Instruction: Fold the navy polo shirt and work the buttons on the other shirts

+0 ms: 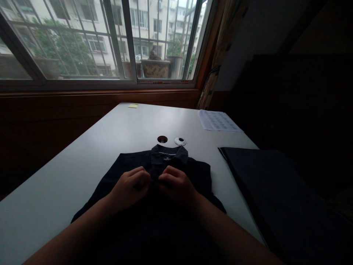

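Note:
A dark navy collared shirt [110, 184] lies spread on the white table, its collar toward the window. Just below the collar, at the front placket, both hands meet with only a small gap between them. My left hand [134, 186] is closed, its fingers pinching the shirt's front edge. Facing it, my right hand [178, 184] also pinches the placket with curled fingers. Any button between the fingertips is too dark to make out. The lower part of the shirt fades into shadow between my forearms.
On the white table [68, 169] are a cable hole [162, 139], its round white cover [180, 141], a printed sheet [219, 120] and a small yellow note [133, 105]. Dark folded cloth [264, 184] drapes over the right edge. A barred window [162, 40] stands behind.

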`<state>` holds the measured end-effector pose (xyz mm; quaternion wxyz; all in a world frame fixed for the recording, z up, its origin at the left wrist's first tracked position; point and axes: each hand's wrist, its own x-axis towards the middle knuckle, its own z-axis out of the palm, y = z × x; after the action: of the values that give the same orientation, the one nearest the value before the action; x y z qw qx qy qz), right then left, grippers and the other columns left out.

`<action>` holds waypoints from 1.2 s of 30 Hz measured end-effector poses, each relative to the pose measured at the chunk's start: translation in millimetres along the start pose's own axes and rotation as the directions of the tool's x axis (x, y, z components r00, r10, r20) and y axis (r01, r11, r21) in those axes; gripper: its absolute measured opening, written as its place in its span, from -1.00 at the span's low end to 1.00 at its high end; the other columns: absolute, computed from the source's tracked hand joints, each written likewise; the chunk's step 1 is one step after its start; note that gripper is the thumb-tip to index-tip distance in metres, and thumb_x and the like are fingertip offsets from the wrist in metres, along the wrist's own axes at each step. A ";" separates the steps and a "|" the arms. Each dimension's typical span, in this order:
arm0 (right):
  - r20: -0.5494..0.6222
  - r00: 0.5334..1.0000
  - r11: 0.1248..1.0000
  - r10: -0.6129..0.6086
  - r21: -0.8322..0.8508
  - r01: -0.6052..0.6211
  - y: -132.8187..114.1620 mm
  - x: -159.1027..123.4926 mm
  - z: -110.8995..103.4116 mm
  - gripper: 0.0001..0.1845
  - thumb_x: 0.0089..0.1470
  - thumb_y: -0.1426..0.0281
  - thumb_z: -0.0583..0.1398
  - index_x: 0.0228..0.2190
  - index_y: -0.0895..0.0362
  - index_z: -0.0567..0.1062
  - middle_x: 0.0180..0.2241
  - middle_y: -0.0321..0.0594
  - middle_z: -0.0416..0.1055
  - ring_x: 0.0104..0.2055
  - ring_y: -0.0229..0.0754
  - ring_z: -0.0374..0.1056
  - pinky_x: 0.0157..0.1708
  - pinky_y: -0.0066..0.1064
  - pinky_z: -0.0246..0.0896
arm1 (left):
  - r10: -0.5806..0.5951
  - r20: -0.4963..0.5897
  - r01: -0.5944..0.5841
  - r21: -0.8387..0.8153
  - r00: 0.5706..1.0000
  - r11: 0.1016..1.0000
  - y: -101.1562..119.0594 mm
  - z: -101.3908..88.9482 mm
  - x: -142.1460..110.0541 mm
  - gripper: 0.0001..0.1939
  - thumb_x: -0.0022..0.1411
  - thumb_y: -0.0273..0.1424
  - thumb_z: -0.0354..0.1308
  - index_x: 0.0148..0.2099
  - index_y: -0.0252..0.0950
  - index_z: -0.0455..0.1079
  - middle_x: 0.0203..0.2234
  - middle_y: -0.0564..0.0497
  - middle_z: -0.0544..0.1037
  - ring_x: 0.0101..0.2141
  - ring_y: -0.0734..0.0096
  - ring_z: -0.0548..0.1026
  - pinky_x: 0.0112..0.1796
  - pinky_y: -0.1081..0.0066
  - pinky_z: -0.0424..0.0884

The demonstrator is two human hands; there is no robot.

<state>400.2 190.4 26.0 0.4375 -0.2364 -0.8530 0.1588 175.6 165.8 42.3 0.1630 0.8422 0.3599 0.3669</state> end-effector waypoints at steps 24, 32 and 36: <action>-0.275 0.961 0.976 0.022 -0.202 -0.080 -0.1 0.1 -14.0 -0.79 0.17 0.46 0.18 -0.48 0.05 0.31 -0.53 -0.37 0.16 -0.53 -0.30 0.13 -0.53 -0.45 0.09 | -0.100 -0.257 0.109 0.024 0.961 0.994 6.1 -11.7 4.2 -0.89 0.21 -0.59 0.08 -0.31 -0.27 0.29 -0.47 0.11 0.35 -0.48 0.55 0.35 -0.45 0.52 0.30; -0.298 0.953 0.989 0.059 -0.113 -0.096 -2.0 0.9 -13.8 -0.84 0.13 0.49 0.19 -0.44 0.04 0.32 -0.50 -0.37 0.19 -0.52 -0.30 0.16 -0.54 -0.45 0.11 | -0.071 -0.273 0.086 0.044 0.959 0.995 2.7 -12.4 4.0 -0.89 0.21 -0.58 0.08 -0.31 -0.27 0.28 -0.46 0.11 0.34 -0.49 0.55 0.34 -0.46 0.52 0.29; -0.296 0.953 0.990 0.070 -0.093 -0.102 -1.5 1.2 -14.7 -0.88 0.11 0.51 0.21 -0.32 0.04 0.40 -0.45 -0.34 0.25 -0.47 -0.28 0.23 -0.49 -0.42 0.20 | -0.053 -0.258 0.075 0.079 0.965 0.994 -1.0 -14.9 4.1 -0.89 0.21 -0.59 0.10 -0.29 -0.28 0.30 -0.46 0.11 0.34 -0.48 0.55 0.35 -0.45 0.53 0.29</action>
<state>411.3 190.7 35.9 0.5378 -0.3174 -0.7752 0.0951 166.1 169.6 53.9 0.0898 0.7821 0.4208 0.4508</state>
